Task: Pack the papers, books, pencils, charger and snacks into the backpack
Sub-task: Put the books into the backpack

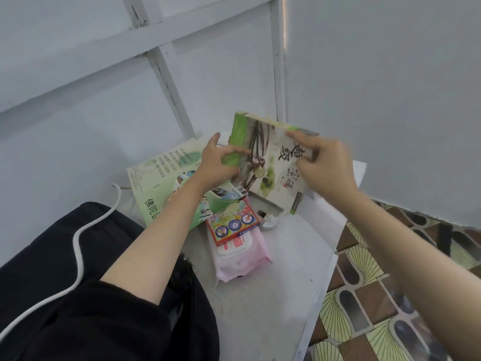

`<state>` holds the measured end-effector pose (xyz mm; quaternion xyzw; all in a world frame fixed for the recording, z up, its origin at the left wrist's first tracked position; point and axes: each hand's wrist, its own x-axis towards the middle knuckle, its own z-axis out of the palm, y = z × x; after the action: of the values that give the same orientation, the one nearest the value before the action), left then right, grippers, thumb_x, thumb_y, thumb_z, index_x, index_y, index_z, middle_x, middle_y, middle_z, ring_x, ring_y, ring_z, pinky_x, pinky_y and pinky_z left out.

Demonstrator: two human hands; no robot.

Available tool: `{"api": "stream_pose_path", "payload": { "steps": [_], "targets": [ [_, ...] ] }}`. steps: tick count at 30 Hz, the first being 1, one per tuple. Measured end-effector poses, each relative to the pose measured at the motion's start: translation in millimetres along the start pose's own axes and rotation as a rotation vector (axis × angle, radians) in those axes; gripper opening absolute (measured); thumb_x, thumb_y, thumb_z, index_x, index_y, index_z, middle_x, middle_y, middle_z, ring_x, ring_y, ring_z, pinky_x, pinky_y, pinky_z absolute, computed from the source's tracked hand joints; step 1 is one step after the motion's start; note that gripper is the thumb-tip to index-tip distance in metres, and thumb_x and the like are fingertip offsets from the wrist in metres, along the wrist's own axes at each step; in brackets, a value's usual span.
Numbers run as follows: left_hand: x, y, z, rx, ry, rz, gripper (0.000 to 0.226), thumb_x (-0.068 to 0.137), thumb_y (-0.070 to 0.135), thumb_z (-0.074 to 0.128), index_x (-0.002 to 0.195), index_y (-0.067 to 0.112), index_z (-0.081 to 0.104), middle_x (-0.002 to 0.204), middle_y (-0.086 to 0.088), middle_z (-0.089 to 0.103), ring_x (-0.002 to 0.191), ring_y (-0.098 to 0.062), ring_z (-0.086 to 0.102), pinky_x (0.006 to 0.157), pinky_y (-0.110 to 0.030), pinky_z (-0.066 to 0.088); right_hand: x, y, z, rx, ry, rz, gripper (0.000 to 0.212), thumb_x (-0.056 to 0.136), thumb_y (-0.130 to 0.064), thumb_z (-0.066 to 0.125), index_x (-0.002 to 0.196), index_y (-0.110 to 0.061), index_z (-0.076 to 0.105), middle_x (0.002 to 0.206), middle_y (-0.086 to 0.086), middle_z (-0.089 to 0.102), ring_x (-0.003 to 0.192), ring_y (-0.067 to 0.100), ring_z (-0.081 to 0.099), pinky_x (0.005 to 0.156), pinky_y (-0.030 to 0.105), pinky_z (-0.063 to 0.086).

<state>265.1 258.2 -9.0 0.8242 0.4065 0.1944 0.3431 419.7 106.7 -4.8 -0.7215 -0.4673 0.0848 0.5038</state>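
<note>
- Green-spined book point(270, 162) — tilted above the white table point(273, 295).
- Left hand point(216, 165) grips its left edge; right hand point(322, 165) pinches its right edge.
- Black backpack point(117, 334) lies at left.

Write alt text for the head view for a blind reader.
Left hand and right hand hold a book above a table. Below lie a green book, pencil box, pink pack and charger, beside a black backpack.
</note>
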Motion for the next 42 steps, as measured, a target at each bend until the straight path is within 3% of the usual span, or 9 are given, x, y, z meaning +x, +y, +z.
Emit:
{"api": "stream_pose_path", "payload": {
  "steps": [5, 13, 16, 18, 24, 29, 34, 38, 42],
  "targets": [
    [0, 18, -4, -0.078, 0.003, 0.052, 0.056, 0.079, -0.001, 0.060, 0.118, 0.038, 0.061, 0.156, -0.007, 0.006, 0.144, -0.019, 0.004, 0.114, -0.043, 0.013, 14, -2, -22, 0.382, -0.001, 0.126, 0.060, 0.078, 0.012, 0.047, 0.101, -0.041, 0.064, 0.111, -0.014, 0.065, 0.092, 0.003, 0.064, 0.073, 0.029, 0.058],
    [-9, 29, -30, -0.394, -0.054, 0.055, 0.036, 0.064, 0.017, 0.072, 0.091, 0.041, 0.073, 0.153, -0.004, 0.023, 0.142, -0.011, 0.017, 0.110, -0.036, 0.020, 17, 1, -55, 0.649, -0.071, 0.130, 0.056, 0.075, 0.024, 0.047, 0.097, -0.023, 0.068, 0.084, -0.016, 0.072, 0.079, 0.004, 0.068, 0.066, 0.020, 0.055],
    [-12, 28, -36, -0.474, -0.141, 0.106, 0.031, 0.065, 0.012, 0.069, 0.086, 0.033, 0.076, 0.124, -0.007, 0.057, 0.113, -0.008, 0.056, 0.088, -0.024, 0.049, 17, 0, -66, 0.708, -0.096, 0.123, 0.055, 0.075, 0.023, 0.048, 0.101, -0.022, 0.067, 0.087, -0.016, 0.073, 0.079, 0.007, 0.068, 0.065, 0.023, 0.056],
    [-15, 32, -40, -0.509, -0.179, 0.121, 0.030, 0.066, 0.007, 0.066, 0.081, 0.031, 0.077, 0.099, 0.004, 0.069, 0.086, -0.005, 0.066, 0.069, -0.018, 0.052, 16, -1, -70, 0.746, -0.108, 0.117, 0.054, 0.075, 0.022, 0.048, 0.102, -0.022, 0.067, 0.089, -0.017, 0.072, 0.079, 0.007, 0.068, 0.065, 0.022, 0.055],
    [-18, 46, -48, -0.537, -0.103, 0.193, 0.043, 0.077, -0.014, 0.060, 0.074, 0.026, 0.077, 0.080, 0.008, 0.073, 0.073, -0.007, 0.067, 0.062, -0.019, 0.053, 15, -4, -74, 0.851, -0.137, 0.093, 0.057, 0.076, 0.021, 0.047, 0.089, -0.027, 0.074, 0.098, -0.016, 0.071, 0.081, 0.008, 0.068, 0.064, 0.021, 0.054],
    [-27, 54, -57, -0.512, -0.090, 0.161, 0.035, 0.076, -0.009, 0.064, 0.073, 0.024, 0.077, 0.077, 0.006, 0.073, 0.071, -0.009, 0.067, 0.065, -0.022, 0.056, 20, 1, -69, 0.894, -0.196, 0.167, 0.051, 0.081, 0.015, 0.044, 0.101, -0.024, 0.068, 0.089, -0.011, 0.072, 0.071, 0.010, 0.067, 0.063, 0.024, 0.055],
    [-46, 59, -60, -0.489, -0.111, 0.116, 0.026, 0.082, -0.006, 0.059, 0.085, 0.015, 0.074, 0.069, 0.009, 0.071, 0.059, 0.001, 0.063, 0.056, -0.010, 0.048, 13, 10, -52, 0.952, -0.243, 0.285, 0.044, 0.086, 0.007, 0.039, 0.093, -0.026, 0.067, 0.082, -0.003, 0.071, 0.065, 0.014, 0.065, 0.057, 0.025, 0.054],
    [-57, 55, -65, -0.631, -0.083, 0.034, 0.034, 0.080, -0.006, 0.058, 0.090, 0.022, 0.076, 0.079, -0.004, 0.072, 0.058, -0.016, 0.062, 0.056, -0.025, 0.055, -2, 14, -37, 1.044, -0.278, 0.296, 0.037, 0.085, -0.001, 0.044, 0.097, -0.030, 0.065, 0.095, 0.001, 0.070, 0.073, 0.021, 0.063, 0.061, 0.038, 0.048],
    [-78, 54, -69, -0.655, 0.029, 0.039, 0.039, 0.083, -0.007, 0.056, 0.102, 0.024, 0.069, 0.081, 0.002, 0.073, 0.055, -0.010, 0.063, 0.057, -0.023, 0.055, -24, 9, -22, 1.126, -0.442, 0.354, 0.042, 0.092, -0.002, 0.042, 0.114, -0.033, 0.059, 0.109, -0.005, 0.068, 0.081, 0.015, 0.068, 0.064, 0.026, 0.056]
  ]
}}
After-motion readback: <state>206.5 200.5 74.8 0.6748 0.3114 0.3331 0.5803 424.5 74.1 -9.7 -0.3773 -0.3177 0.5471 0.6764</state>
